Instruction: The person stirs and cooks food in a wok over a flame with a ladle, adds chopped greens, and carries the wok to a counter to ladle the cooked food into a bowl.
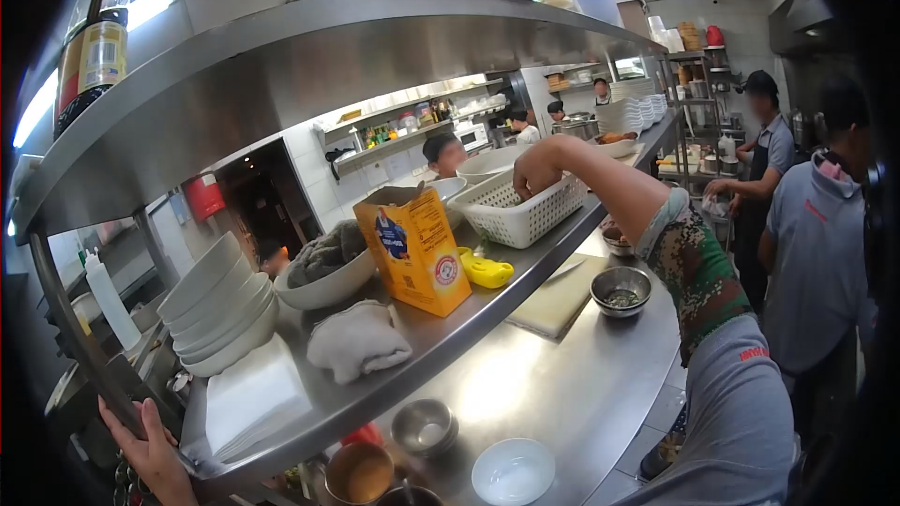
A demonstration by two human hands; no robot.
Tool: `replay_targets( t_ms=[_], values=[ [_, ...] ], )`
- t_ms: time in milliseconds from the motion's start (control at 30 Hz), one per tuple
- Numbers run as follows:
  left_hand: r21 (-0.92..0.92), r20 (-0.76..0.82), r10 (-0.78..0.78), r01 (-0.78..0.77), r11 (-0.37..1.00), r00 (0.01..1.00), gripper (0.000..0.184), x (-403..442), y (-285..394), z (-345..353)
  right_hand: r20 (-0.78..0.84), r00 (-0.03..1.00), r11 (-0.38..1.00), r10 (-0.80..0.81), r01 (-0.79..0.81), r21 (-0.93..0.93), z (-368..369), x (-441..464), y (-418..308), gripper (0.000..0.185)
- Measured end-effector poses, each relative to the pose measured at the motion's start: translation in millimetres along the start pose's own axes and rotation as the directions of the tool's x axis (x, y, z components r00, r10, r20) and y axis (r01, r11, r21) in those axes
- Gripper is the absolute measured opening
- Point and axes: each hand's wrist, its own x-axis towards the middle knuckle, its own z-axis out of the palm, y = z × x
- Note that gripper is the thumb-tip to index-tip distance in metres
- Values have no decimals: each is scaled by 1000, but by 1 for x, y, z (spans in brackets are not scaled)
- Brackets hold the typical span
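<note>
My right hand [537, 169] dips into a white perforated plastic basket [516, 225] on the steel shelf, its fingers curled downward. The basket wall hides what the fingertips touch. At the lower left, my left hand [153, 457] rests against the shelf's corner post [82, 347] with fingers stretched and apart. Near the basket stand an orange-yellow cardboard box [412, 258] with an open top and a yellow plastic object [485, 270]. A folded pale cloth [358, 339] lies before a white bowl [328, 289] that holds grey cloths [328, 255].
Stacked white bowls [220, 305] and white paper sheets [251, 398] occupy the shelf's left end. On the counter below are a cutting board [560, 298] with a knife, metal bowls [621, 290] and a white bowl [513, 473]. Co-workers [816, 234] stand at the right; an upper shelf [375, 33] runs overhead.
</note>
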Motion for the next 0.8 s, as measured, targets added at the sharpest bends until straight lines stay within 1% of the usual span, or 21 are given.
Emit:
replay_targets(
  t_ms=[33,100,133,167,233,267,300,367,400,433,500,533,567,600,633,667,700,767,800],
  values=[
    [-1,0,-1,1,1000,1000,63,0,-2,-1,1,1000,1000,1,-1,-1,-1,-2,8,28],
    [-58,9,-14,14,998,1000,63,2,-6,-2,-203,979,949,8,57,311,-3,-17,22,31],
    [-57,9,-16,17,998,1000,63,2,-5,-2,-292,953,877,82,71,476,-7,-34,18,31],
    [-32,-1,-22,22,999,1000,62,2,-4,-2,-288,954,877,81,69,475,-9,-37,19,31],
    [-9,-8,-30,30,1000,1000,62,1,-1,-1,-356,928,845,109,103,524,-14,-42,20,24],
    [1,-3,-30,30,1000,1000,62,0,1,-1,-402,910,866,106,114,486,-13,-49,12,20],
    [9,2,-31,30,999,1000,62,-1,3,0,-399,911,867,110,109,486,-11,-49,12,20],
    [-18,18,-25,25,1000,1000,62,-3,5,1,-544,811,843,216,126,524,-9,-43,14,16],
    [-38,28,-12,13,999,1000,62,-3,6,1,-537,810,862,235,82,501,-6,-42,13,17],
    [-41,26,-10,11,999,1000,62,-2,8,0,-539,809,862,236,82,500,-3,-41,14,17],
    [-25,71,-55,57,998,996,62,-2,6,-1,-648,614,711,450,193,676,0,-40,14,17],
    [-75,77,-74,80,994,994,62,-2,3,0,-631,574,543,523,346,765,2,-38,20,17],
    [-84,76,-74,81,993,994,62,-4,3,3,-634,567,549,525,344,762,5,-36,25,17],
    [-153,57,-62,70,986,996,60,-9,13,11,-612,545,325,574,534,780,6,-36,29,18],
    [-220,42,-51,59,974,998,57,-11,22,13,-576,534,80,620,687,722,5,-46,22,19],
    [-177,106,-56,74,981,993,56,-10,26,7,-549,535,17,642,706,708,5,-59,16,20],
    [-192,119,-53,75,978,991,56,-8,23,5,-543,524,27,656,703,710,6,-72,8,20],
    [-134,118,76,-60,989,990,54,-7,17,7,-561,476,-92,677,811,578,14,-106,-14,18],
    [-189,98,101,-81,979,990,54,-9,21,9,-555,461,-126,692,835,536,24,-126,-30,17]
  ],
)
